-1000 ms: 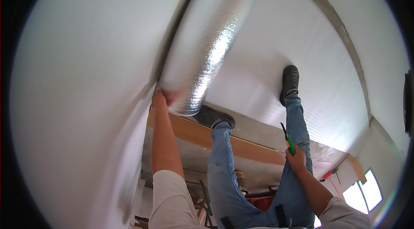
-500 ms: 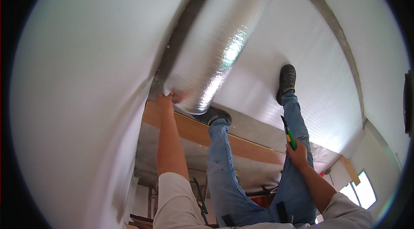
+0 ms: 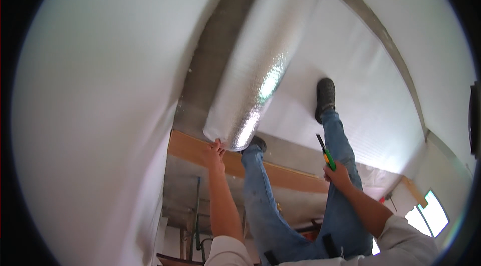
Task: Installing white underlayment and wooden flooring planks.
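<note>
A long silver roll of foil underlay [image 3: 255, 80] lies slantwise across the middle, its near end beside my left shoe. My left hand [image 3: 215, 151] is at the left edge of that end, its fingers closed on the rim; fingertips are partly hidden. Over my right thigh, my right hand [image 3: 339, 174] grips a green and yellow utility knife [image 3: 328, 158], its dark blade pointing up and left, away from the roll. Flat silvery-white underlay sheet [image 3: 361, 100] spreads to the right of the roll, under my right shoe [image 3: 325, 96].
A wooden plank [image 3: 285, 174] runs crosswise below the roll. Bare grey floor [image 3: 200, 80] shows between the roll and the white wall [image 3: 100, 105] at left. Dark green bars [image 3: 196, 211] stand at the lower left. A bright window [image 3: 432, 214] shows at lower right.
The roll's near end has shifted right and toward me, widening the grey strip at left. My left hand moved with it; the knife hand moved slightly left.
</note>
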### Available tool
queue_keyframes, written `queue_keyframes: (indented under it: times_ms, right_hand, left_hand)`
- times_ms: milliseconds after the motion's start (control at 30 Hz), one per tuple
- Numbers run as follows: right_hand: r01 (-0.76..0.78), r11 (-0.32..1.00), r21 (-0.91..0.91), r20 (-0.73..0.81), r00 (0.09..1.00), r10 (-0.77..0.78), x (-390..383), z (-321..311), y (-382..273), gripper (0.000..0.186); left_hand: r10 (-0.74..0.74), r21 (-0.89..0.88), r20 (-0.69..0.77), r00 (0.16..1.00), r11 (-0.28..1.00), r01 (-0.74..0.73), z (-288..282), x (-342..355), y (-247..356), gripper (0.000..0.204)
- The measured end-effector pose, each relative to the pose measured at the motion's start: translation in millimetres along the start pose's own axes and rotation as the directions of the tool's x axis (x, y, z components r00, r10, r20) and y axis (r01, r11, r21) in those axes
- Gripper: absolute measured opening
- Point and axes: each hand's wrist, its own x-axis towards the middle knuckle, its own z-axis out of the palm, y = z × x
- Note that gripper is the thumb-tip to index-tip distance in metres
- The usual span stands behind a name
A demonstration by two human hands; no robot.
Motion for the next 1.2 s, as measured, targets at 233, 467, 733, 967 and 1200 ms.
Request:
queue_keyframes:
  times_ms: [233, 467, 733, 967, 1200]
  right_hand:
    - [0.129, 0.969, 0.21, 0.181, 0.969, -0.168, -10.7, 68.1, -51.5, 0.03]
    - [-0.073, 0.927, 0.368, 0.471, 0.874, -0.118, -7.5, 134.0, -57.2, 0.028]
    - [-0.473, 0.778, 0.413, 0.561, 0.805, 0.192, -10.3, 208.9, -67.7, 0.044]
    - [-0.382, 0.862, 0.333, 0.515, 0.84, 0.173, -14.2, 256.5, -76.5, 0.042]
    - [-0.367, 0.782, 0.504, 0.529, 0.847, 0.057, -16.5, 275.1, -99.3, 0.037]
  left_hand:
    - [-0.065, -0.217, 0.209, 0.976, 0.97, 0.111, -2.3, -18.1, -44.1, 0.019]
    - [-0.142, -0.118, 0.36, 0.922, 0.974, 0.196, -11.7, -15.4, -43.1, 0.034]
    - [-0.035, -0.128, 0.566, 0.823, 0.983, 0.13, -19.1, -5.8, -24.0, 0.022]
    - [-0.034, -0.013, 0.529, 0.848, 0.999, 0.048, -32.5, 14.7, -35.2, 0.025]
    - [-0.051, 0.163, 0.504, 0.862, 0.986, -0.037, -52.8, 32.9, -35.3, 0.027]
